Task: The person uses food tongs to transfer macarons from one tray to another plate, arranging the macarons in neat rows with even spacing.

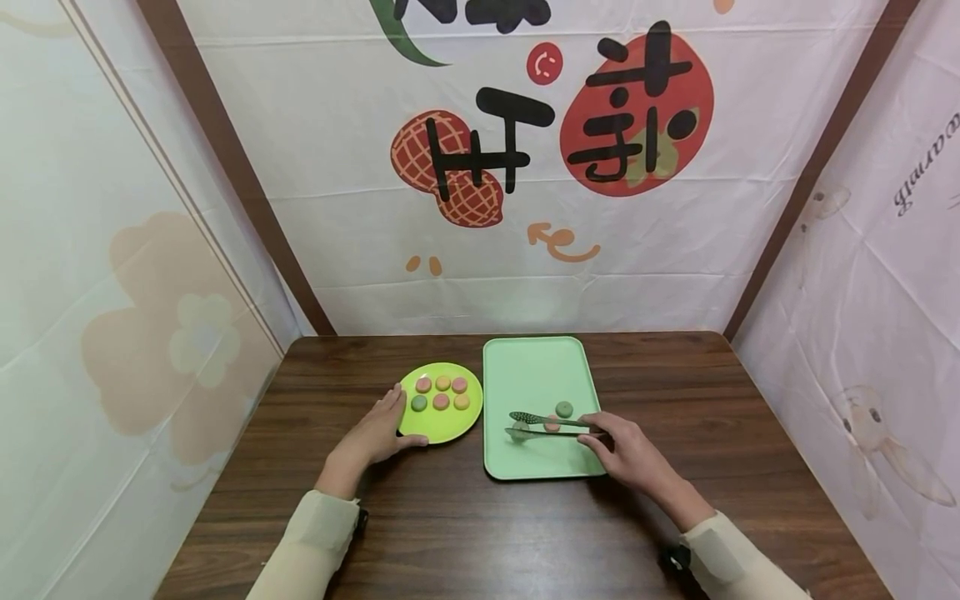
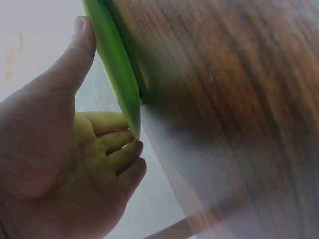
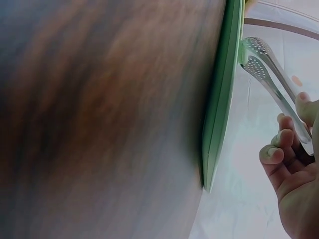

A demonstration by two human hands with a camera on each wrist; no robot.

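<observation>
My left hand (image 1: 381,427) rests at the near left rim of a yellow-green plate (image 1: 450,431), thumb and fingers spread along its edge. Pink, yellow and green macarons (image 1: 441,402) lie in two rows on that plate. With thumb and fingers, my right hand (image 1: 626,450) holds metal tongs (image 3: 279,89) that have perforated tips. The tong tips stand on either side of a green macaron (image 1: 520,430) over the light green tray (image 1: 525,367). Behind the tongs, a pink macaron (image 1: 552,423) is partly covered; another green macaron (image 1: 564,409) lies just beyond it.
The plate and tray stand side by side on a dark wood-grain table (image 1: 465,533). A printed white cloth (image 1: 337,208) hangs behind the table's far edge, with more cloth at both sides.
</observation>
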